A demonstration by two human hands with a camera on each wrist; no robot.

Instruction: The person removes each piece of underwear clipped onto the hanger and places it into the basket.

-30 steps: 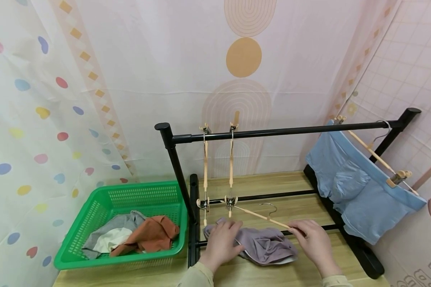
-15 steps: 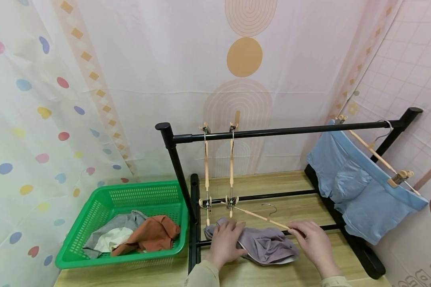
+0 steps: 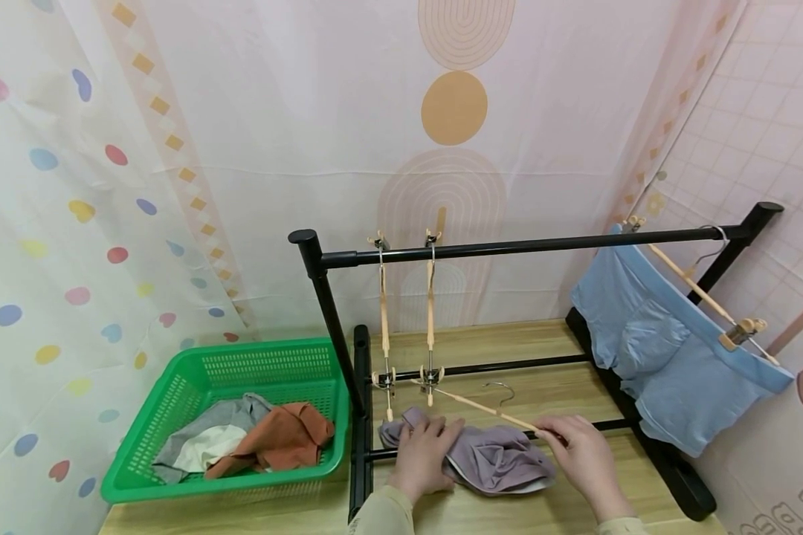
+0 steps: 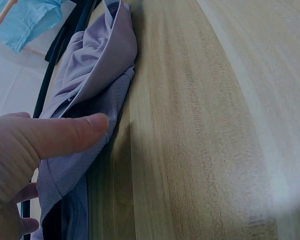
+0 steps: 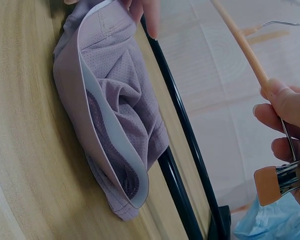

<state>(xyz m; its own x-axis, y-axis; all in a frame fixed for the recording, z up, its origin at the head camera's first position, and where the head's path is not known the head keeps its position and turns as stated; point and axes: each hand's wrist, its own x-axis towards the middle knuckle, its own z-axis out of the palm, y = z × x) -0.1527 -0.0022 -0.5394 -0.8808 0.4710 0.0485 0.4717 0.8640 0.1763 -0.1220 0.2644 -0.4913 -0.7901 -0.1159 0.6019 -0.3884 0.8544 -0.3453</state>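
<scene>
A pair of mauve boxer briefs lies crumpled on the wooden table, its pale-lined waistband gaping toward the right in the right wrist view. On its left part rests my left hand, fingers spread over the cloth; the thumb lies straight across it in the left wrist view. My right hand grips a thin wooden clip hanger near one end, above the right end of the briefs. One metal clip with a tan pad shows below those fingers. The hanger's hook points away from me.
A black rack spans the table, with two bare clip hangers at its left and light-blue boxer briefs clipped at its right. Left stands a green basket holding grey, white and rust-coloured cloth.
My left hand has shifted slightly right along the mauve briefs. The hanger in my right hand has dipped a little; the briefs lie almost as before.
</scene>
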